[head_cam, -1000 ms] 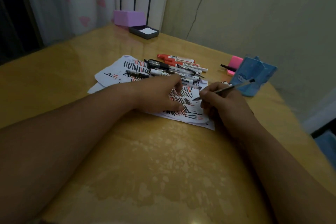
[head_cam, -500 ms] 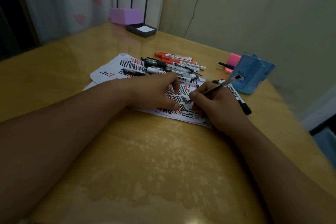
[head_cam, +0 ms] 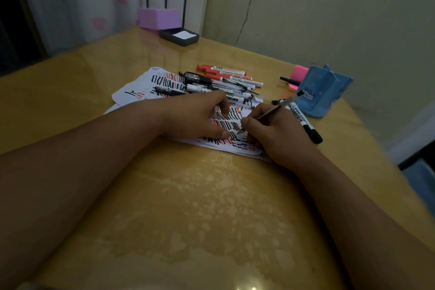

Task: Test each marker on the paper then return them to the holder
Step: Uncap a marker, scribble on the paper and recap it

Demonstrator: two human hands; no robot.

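Head: pen (head_cam: 270, 112) in right hand (head_cam: 279, 135); tip on paper (head_cam: 122, 99)

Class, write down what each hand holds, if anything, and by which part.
The right hand pinches a pen low on its barrel, near the tip. The left hand holds nothing; it rests on the paper.

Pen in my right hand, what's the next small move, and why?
Probably pull one short test stroke. The right hand grips the pen with its tip down on the paper, which the left hand presses flat. The blue holder stands to the right for afterwards.
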